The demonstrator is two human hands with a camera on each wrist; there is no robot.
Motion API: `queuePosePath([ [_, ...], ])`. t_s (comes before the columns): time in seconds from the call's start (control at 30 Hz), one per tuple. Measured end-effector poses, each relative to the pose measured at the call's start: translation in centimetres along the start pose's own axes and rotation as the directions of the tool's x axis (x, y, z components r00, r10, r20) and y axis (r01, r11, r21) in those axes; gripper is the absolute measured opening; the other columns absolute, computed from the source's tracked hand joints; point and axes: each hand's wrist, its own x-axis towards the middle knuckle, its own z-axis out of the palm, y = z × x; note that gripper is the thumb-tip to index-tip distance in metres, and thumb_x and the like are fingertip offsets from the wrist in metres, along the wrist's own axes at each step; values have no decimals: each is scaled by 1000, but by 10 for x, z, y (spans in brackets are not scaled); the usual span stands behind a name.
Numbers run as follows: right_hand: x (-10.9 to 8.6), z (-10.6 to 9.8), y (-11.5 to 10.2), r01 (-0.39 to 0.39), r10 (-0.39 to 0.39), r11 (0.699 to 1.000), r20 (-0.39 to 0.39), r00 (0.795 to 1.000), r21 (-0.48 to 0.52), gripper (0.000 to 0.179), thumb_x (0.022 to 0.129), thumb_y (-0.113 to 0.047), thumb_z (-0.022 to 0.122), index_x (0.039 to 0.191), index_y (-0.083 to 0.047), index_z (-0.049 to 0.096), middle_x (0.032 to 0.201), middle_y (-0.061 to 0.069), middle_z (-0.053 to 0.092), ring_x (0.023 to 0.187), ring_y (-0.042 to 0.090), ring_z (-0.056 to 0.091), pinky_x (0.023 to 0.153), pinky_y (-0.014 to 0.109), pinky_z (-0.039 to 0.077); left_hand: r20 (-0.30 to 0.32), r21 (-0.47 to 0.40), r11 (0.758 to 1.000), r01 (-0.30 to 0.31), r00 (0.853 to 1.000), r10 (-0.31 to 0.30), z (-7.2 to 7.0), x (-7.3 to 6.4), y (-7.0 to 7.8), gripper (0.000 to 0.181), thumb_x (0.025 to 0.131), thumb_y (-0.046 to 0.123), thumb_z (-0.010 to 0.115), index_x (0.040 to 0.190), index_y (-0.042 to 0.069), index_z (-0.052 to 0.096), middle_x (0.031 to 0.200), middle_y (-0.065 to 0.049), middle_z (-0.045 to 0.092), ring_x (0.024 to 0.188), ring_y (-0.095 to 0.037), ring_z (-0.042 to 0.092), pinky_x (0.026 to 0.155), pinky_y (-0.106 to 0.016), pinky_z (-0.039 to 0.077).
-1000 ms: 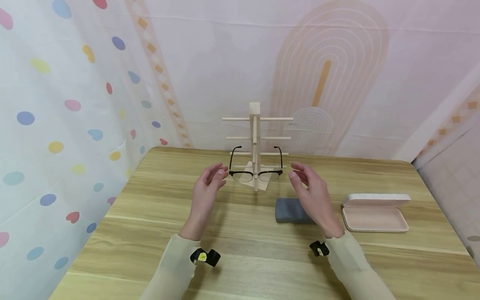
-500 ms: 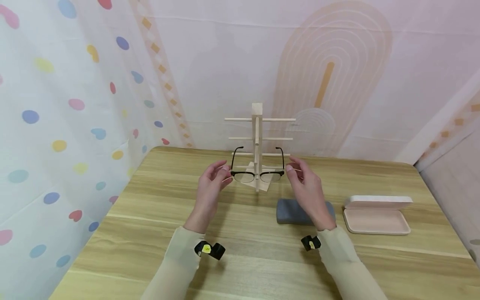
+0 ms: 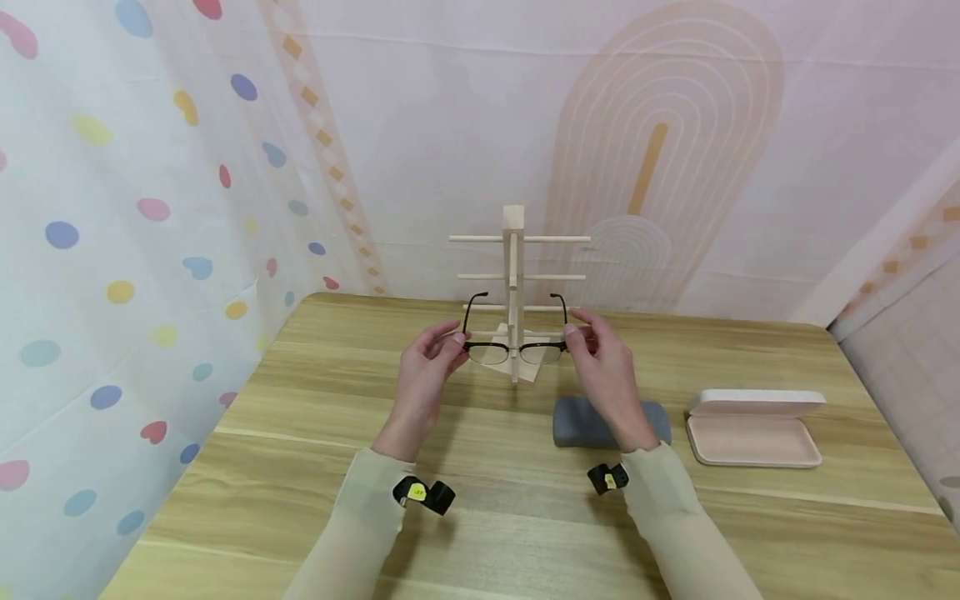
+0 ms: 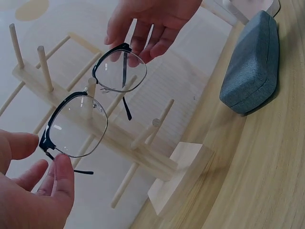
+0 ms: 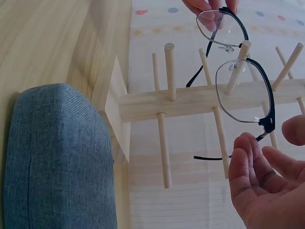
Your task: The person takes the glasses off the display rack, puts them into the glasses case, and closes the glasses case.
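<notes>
A pair of black half-rim eyeglasses (image 3: 537, 345) rests on the pale wooden display stand (image 3: 513, 218), bridge over a front peg and temples pointing back. My left hand (image 3: 431, 362) has its thumb tip right at the left hinge corner and fingertips at the lower rim, the corner between them in the left wrist view. At the other hinge is my right hand (image 3: 603, 362); in the right wrist view its fingertips meet the temple from below, and a gap shows between thumb and frame. Each temple passes partly behind the fingers.
A blue-grey fabric glasses case (image 3: 581, 423), closed, lies below my right hand. Farther right an open white case (image 3: 754, 440) with a pale pink lining stands on the wooden table (image 3: 300, 467). A patterned cloth (image 3: 420, 133) hangs close behind the stand.
Both hands have moved inward from either side and now reach the hinge corners of the eyeglasses. The eyeglasses stay on the stand.
</notes>
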Motion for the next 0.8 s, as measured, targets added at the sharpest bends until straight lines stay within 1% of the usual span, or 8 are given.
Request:
queuePosePath([
  [0.07,1,1,0,-1,1,1000,-4,1000,1,39,108,-28,56,142,-9,60,113,13,73,97,25,65,76,35,50,1,4,1000,-6,1000,6,0,0,0,34,104,1,60,137,-4,58,136,-28,60,125,-32,61,96,-28,56],
  [0.2,1,1,-1,-6,7,1000,-7,1000,16,35,107,-21,58,139,-8,62,110,13,73,93,24,67,73,29,52,5,3,1000,-11,1000,11,1,0,0,34,103,0,60,137,-5,58,137,-27,60,119,-23,64,97,-28,56],
  [0.33,1,1,-3,-15,16,999,-6,1000,42,34,105,-15,58,137,-6,63,108,14,72,90,22,67,71,22,52,8,-27,1000,-9,1000,9,1,-2,1,33,103,-2,60,136,-6,59,136,-28,60,121,-25,63,97,-28,55],
  [0.4,1,1,-5,-22,22,998,-6,1000,56,34,104,-13,58,137,-4,64,108,15,72,89,21,67,71,20,52,3,-35,999,-6,1000,6,1,-4,2,33,102,-3,59,135,-6,59,132,-24,63,120,-24,64,97,-28,55],
  [0.53,0,-1,-8,-35,35,994,6,999,106,36,102,-8,57,137,0,62,106,18,70,87,27,69,70,19,55,-11,-46,999,0,1000,-1,2,-7,4,33,101,-6,60,134,-6,60,124,-18,68,110,-16,68,94,-27,56],
  [0.63,-2,-2,-9,-45,44,988,13,999,144,35,101,-5,57,135,2,63,105,21,70,83,24,70,72,22,58,-17,-59,998,2,1000,-3,2,-9,6,34,99,-8,61,134,-7,60,120,-18,69,104,-13,70,90,-26,57],
  [0.67,-2,-3,-10,-49,47,987,14,999,151,35,101,-5,58,135,2,63,105,21,70,81,21,70,73,22,58,-18,-63,998,1,1000,-2,2,-9,6,35,99,-8,61,133,-7,60,119,-18,69,104,-14,70,89,-25,58],
  [0.8,-5,-7,-11,-63,59,985,28,998,158,34,102,-6,58,135,1,63,107,23,69,79,12,67,72,20,58,-19,-72,997,3,1000,-4,3,-12,6,35,97,-10,61,133,-9,59,110,-10,69,107,-18,69,86,-25,57],
])
